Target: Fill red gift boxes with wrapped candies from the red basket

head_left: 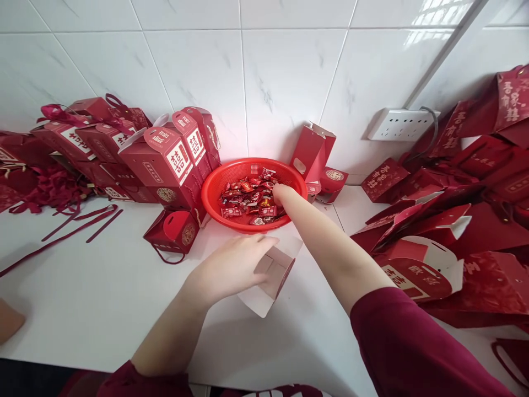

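My left hand (233,267) grips a small open gift box (280,263) on the table, its pale inside facing up and its flaps spread. Just beyond it stands a red plastic basket (210,201) holding many wrapped candies (246,198). Over the basket's right side reaches my right hand (281,193), down among the candies. Its fingers are mostly hidden, so whether it has hold of a candy cannot be made out. Left of the basket, a small closed red box (176,231) with a cord handle lies near my left hand.
Finished red boxes (165,154) are stacked along the tiled wall at left, beside loose ribbons (78,220). Tall open boxes (313,149) lean behind the basket. A heap of red boxes (491,215) fills the right, below a power strip (403,124). Another person's hand (9,320) shows at far left.
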The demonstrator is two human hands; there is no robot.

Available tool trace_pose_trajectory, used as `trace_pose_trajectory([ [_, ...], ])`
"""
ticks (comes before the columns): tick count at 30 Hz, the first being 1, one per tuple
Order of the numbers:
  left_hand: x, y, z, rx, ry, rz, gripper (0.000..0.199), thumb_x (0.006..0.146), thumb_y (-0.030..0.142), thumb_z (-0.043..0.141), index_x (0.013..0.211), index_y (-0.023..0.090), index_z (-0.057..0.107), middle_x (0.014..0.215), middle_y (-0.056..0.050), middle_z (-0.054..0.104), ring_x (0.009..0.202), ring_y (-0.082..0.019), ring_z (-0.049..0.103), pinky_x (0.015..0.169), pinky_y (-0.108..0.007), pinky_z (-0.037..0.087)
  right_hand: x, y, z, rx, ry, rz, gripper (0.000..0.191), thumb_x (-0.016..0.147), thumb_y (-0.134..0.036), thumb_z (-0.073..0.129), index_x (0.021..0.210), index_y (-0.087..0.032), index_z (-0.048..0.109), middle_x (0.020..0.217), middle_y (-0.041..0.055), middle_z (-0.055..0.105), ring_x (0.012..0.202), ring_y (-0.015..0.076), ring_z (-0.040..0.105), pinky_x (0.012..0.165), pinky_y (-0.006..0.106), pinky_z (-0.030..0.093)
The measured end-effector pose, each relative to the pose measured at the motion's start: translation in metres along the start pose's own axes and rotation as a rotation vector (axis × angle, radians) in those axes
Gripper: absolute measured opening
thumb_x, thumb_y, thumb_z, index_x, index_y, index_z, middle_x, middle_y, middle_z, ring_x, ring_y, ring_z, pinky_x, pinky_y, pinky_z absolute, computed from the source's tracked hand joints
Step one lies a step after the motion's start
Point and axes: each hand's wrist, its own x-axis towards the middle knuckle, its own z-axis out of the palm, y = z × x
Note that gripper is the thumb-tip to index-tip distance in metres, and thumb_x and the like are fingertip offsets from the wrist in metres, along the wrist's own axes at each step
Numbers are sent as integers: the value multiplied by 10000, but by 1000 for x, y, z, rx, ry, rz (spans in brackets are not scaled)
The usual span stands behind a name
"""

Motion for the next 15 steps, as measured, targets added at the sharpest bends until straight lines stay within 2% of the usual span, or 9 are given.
trace_pose_trajectory([
  [3, -2, -4, -5, -24, 73, -2, 467, 887, 388, 600, 1334, 292, 504, 1252, -25, 616, 1179, -230, 569, 910, -305, 442, -13, -1, -7, 68, 91, 2, 375, 945, -350, 614, 1259, -147, 580, 1256, 114, 596, 1063, 232, 623, 888, 437, 543],
  [6, -5, -8, -11, -1, 141, -48, 493, 896, 445, 588, 1364, 324, 496, 1281, -6, 610, 1199, -229, 562, 930, -307, 432, -33, 0, -13, 168, 214, -34, 378, 936, -337, 625, 1257, -142, 575, 1238, 116, 609, 1059, 235, 625, 889, 436, 537],
  [10, -6, -14, -15, 0, 170, -121, 472, 911, 479, 544, 1360, 336, 506, 1296, 0, 620, 1149, -238, 597, 860, -309, 453, -77, 12, -10, 355, 353, -181, 372, 851, -276, 686, 1179, -125, 596, 1157, 113, 672, 1031, 234, 634, 850, 319, 510],
  [13, -5, -19, -16, 2, 188, -180, 484, 920, 528, 495, 1348, 306, 528, 1281, -24, 635, 1098, -249, 622, 835, -318, 463, -116, 24, -1, 492, 351, -287, 284, 877, -347, 620, 1073, -142, 632, 1037, 64, 715, 936, 210, 661, 760, 282, 527],
  [15, -3, -20, -15, -6, 184, -222, 491, 913, 558, 479, 1314, 287, 562, 1239, -35, 656, 1047, -252, 638, 800, -315, 469, -139, 32, 3, 695, 250, -417, 260, 922, -347, 546, 1076, -157, 634, 1033, 49, 723, 937, 181, 674, 782, 273, 543],
])
